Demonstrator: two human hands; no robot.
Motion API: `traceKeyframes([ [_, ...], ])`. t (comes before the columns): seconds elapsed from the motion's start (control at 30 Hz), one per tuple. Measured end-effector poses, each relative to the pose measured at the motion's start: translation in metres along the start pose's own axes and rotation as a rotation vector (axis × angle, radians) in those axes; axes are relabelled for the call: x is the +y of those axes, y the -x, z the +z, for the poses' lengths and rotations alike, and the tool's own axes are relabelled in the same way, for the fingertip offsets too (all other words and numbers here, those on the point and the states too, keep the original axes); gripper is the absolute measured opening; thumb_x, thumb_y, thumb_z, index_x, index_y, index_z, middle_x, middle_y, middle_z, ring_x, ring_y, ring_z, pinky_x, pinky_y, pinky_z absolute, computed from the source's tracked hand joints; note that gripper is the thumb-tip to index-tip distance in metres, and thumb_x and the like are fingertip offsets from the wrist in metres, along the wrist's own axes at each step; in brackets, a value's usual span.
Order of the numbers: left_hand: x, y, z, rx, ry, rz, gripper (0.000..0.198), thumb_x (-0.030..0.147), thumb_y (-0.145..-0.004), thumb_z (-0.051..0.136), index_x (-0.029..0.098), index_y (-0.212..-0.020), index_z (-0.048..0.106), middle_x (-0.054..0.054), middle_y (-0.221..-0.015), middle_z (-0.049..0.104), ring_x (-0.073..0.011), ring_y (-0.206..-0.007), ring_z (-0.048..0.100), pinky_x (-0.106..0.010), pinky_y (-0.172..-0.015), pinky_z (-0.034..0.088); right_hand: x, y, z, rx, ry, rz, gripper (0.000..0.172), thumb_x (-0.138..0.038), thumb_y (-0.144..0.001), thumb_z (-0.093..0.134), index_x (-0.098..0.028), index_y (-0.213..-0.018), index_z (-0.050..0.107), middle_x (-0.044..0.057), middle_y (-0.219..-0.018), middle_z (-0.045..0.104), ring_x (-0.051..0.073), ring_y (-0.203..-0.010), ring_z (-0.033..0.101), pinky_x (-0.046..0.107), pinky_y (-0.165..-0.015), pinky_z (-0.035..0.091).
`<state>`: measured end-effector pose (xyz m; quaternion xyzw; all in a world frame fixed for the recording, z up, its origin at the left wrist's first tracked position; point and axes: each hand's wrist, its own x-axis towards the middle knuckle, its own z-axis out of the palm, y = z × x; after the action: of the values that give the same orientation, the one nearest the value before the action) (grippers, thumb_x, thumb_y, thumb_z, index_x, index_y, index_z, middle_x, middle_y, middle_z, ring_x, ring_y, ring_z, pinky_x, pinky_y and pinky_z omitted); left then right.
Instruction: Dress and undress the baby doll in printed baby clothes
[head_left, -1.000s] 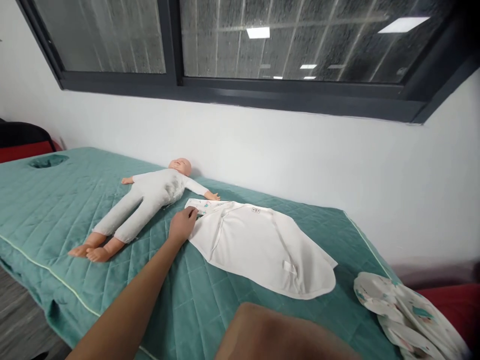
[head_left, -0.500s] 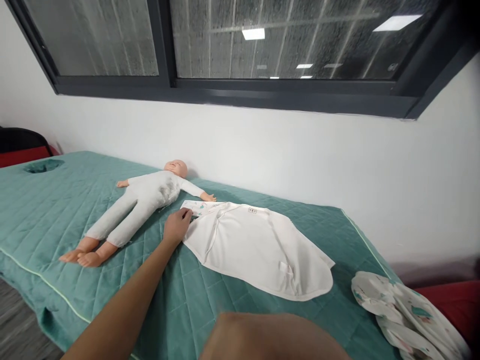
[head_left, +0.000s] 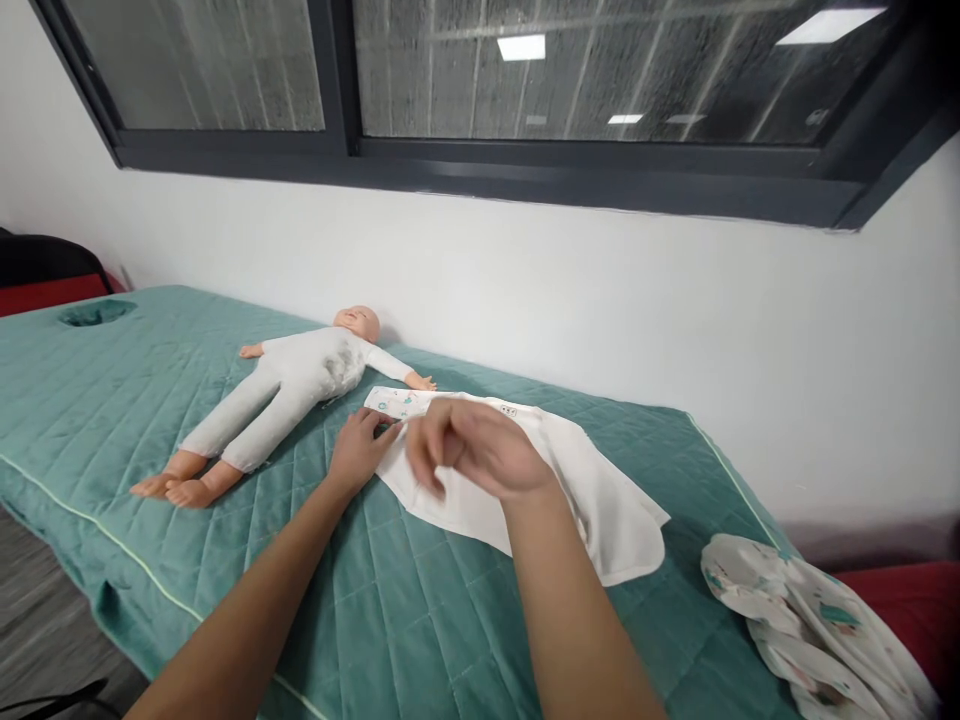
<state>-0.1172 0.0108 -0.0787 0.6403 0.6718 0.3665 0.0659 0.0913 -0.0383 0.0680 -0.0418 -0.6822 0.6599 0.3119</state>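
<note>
A white baby shirt (head_left: 622, 520) lies spread inside out on the green quilted cover, its printed sleeve (head_left: 394, 401) pointing left. At the base of that sleeve, my left hand (head_left: 361, 452) has its fingertips and thumb closed on the fabric edge. My right hand (head_left: 480, 445) hovers over the shirt's left half, blurred by motion, its fingers loosely curled and apart with nothing in them; it hides part of the shirt. To the left, a baby doll (head_left: 311, 365) in a white bodysuit lies on its back, one hand close to the sleeve.
The green quilted cover (head_left: 420, 620) drapes over a bed with a round hole (head_left: 97, 313) at the far left. A crumpled printed baby garment (head_left: 817, 620) lies at the right edge beside something red (head_left: 904, 605). A white wall (head_left: 600, 300) and dark-framed window stand behind.
My right hand has risen from the bottom edge to above the shirt's left part. My left hand stays at the sleeve, its fingers slightly shifted. The view has tilted down slightly.
</note>
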Motion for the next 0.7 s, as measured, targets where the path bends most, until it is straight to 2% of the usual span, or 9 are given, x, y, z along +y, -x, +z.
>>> traceKeyframes([
  [0.07,-0.002,0.004,0.002,0.011,-0.053,0.023,0.022,0.039,-0.083,0.062,0.020,-0.092,0.069,-0.008,-0.115,0.064,-0.0265,-0.112,0.054,-0.039,-0.097,0.042,0.030,-0.008,-0.029,0.456,0.002,0.100,0.034,-0.052,-0.089,0.050,-0.019,-0.079,0.053,0.001,-0.074,0.061,0.010,-0.057,0.057,0.022,-0.054,0.046],
  [0.13,-0.002,0.007,0.002,0.014,-0.097,0.037,0.019,0.037,-0.084,0.061,0.020,-0.089,0.067,-0.010,-0.115,0.064,-0.0290,-0.115,0.051,-0.043,-0.098,0.041,0.064,-0.009,-0.057,0.960,0.242,0.295,0.025,-0.044,-0.086,0.055,-0.019,-0.081,0.054,0.001,-0.081,0.064,0.010,-0.060,0.058,0.019,-0.053,0.045],
  [0.17,-0.001,0.007,0.001,0.016,-0.102,0.044,0.018,0.035,-0.085,0.058,0.020,-0.088,0.066,-0.010,-0.112,0.065,-0.0291,-0.114,0.052,-0.043,-0.097,0.042,0.080,-0.008,-0.069,1.049,0.296,0.334,0.021,-0.040,-0.083,0.059,-0.019,-0.083,0.054,0.002,-0.085,0.064,0.010,-0.061,0.059,0.020,-0.054,0.046],
  [0.27,0.013,0.014,-0.004,0.035,0.012,0.058,0.019,0.034,-0.090,0.052,0.019,-0.087,0.063,-0.008,-0.098,0.067,-0.0250,-0.098,0.058,-0.038,-0.086,0.045,0.118,-0.004,-0.091,1.115,0.325,0.381,0.025,-0.038,-0.081,0.061,-0.019,-0.096,0.053,0.003,-0.087,0.065,0.013,-0.063,0.063,0.023,-0.056,0.051],
  [0.37,0.039,0.030,-0.008,0.046,0.224,0.059,0.020,0.037,-0.092,0.050,0.020,-0.088,0.061,-0.003,-0.088,0.067,-0.0191,-0.082,0.061,-0.032,-0.077,0.045,0.135,-0.008,-0.098,1.124,0.310,0.384,0.041,-0.044,-0.081,0.060,-0.019,-0.112,0.051,0.005,-0.091,0.067,0.016,-0.066,0.067,0.027,-0.059,0.055],
  [0.43,0.058,0.044,-0.008,0.033,0.345,0.061,0.020,0.036,-0.093,0.050,0.021,-0.089,0.063,-0.001,-0.087,0.068,-0.0174,-0.083,0.062,-0.029,-0.076,0.045,0.138,-0.011,-0.099,1.136,0.326,0.375,0.049,-0.046,-0.079,0.062,-0.018,-0.117,0.050,0.006,-0.095,0.068,0.017,-0.071,0.069,0.027,-0.062,0.056],
  [0.53,0.077,0.061,-0.004,0.022,0.398,0.137,0.021,0.034,-0.095,0.048,0.021,-0.092,0.065,-0.001,-0.088,0.067,-0.0163,-0.085,0.062,-0.028,-0.077,0.045,0.135,-0.008,-0.102,1.177,0.406,0.377,0.050,-0.043,-0.075,0.065,-0.017,-0.117,0.053,0.006,-0.097,0.070,0.019,-0.082,0.069,0.026,-0.066,0.055],
  [0.7,0.091,0.075,0.003,0.054,0.204,0.383,0.020,0.029,-0.097,0.047,0.020,-0.099,0.066,-0.004,-0.093,0.066,-0.0187,-0.089,0.058,-0.033,-0.081,0.045,0.118,0.013,-0.118,1.257,0.626,0.463,0.038,-0.035,-0.076,0.058,-0.017,-0.109,0.060,0.007,-0.097,0.070,0.020,-0.085,0.066,0.028,-0.071,0.052],
])
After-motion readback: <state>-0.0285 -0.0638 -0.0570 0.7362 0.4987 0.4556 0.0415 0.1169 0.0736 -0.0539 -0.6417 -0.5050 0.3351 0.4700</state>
